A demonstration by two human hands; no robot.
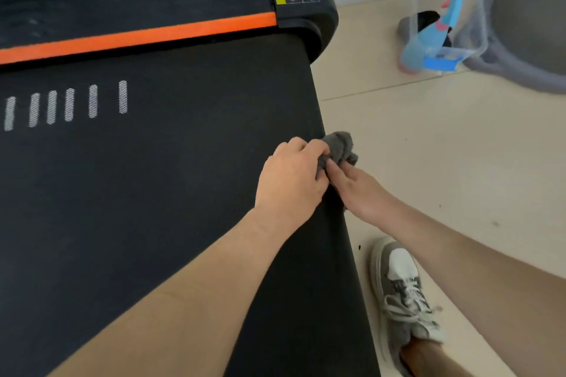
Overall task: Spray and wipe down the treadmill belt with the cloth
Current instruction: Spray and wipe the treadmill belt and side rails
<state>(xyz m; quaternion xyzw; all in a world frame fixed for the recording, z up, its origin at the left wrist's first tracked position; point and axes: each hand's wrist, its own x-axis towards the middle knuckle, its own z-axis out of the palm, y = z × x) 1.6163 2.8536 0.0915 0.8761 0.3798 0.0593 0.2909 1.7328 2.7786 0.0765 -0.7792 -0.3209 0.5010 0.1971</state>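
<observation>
Cloth point(341, 147), grey and bunched, is lying at the right edge of the treadmill belt point(153, 193). The left hand point(291, 180) is curling over it, and the right hand point(358, 190) is pinching it from beside the belt. The spray bottle point(450, 12) is sitting in a clear box point(479, 40) beyond the belt's far right corner, so the spraying is probably finished. I cannot tell how much of the belt is already wiped.

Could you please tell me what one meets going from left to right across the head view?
White belt markings → left hand → right hand → clear plastic box → grey round base.
</observation>
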